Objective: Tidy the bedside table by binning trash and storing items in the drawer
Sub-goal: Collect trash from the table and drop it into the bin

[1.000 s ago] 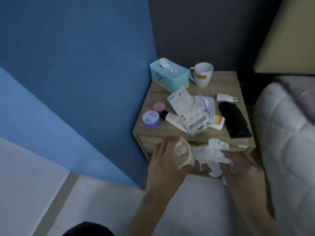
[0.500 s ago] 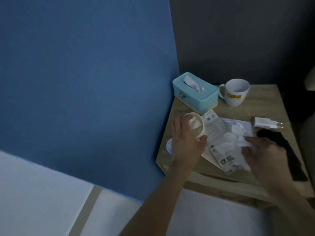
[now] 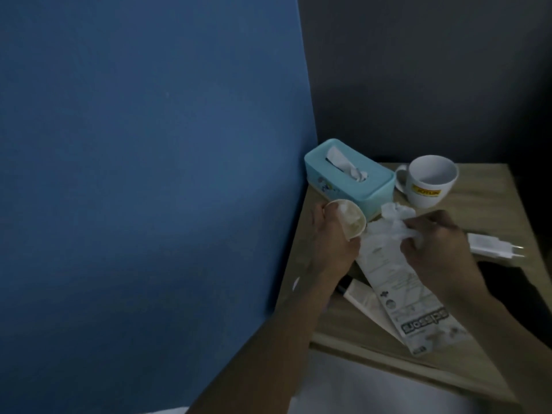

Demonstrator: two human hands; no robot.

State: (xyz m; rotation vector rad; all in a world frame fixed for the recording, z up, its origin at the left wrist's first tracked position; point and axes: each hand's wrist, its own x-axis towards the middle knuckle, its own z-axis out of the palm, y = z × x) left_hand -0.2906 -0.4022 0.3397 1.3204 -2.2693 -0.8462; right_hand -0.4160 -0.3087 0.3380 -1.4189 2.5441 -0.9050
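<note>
- Bench (image 3: 484, 198): front right corner cut off by the frame.
- Left hand (image 3: 331, 243): over the bench's left edge, fingers clamped round a tilted cup (image 3: 351, 218) just beside the box (image 3: 346, 174).
- Right hand (image 3: 439, 252): fingers pinching a crumpled tissue (image 3: 397, 213) above the packet (image 3: 397, 288).
- Tube (image 3: 363, 297): half hidden under the packet.

Table (image 3: 343, 325) in a wall corner.
At back left, box (image 3: 346, 177) against the wall; right of it, mug (image 3: 430, 182), just beside. Before the box, cup (image 3: 349, 218) in the left hand (image 3: 331, 245); right of the cup, wad (image 3: 397, 212) in the right hand (image 3: 436, 248), before the mug. Under both hands, packet (image 3: 403, 294) flat on the table, running to the front edge; tube (image 3: 366, 298) partly under its left side. Charger (image 3: 493, 245) right of the right hand; case (image 3: 507, 283) before the charger, at the right edge.
</note>
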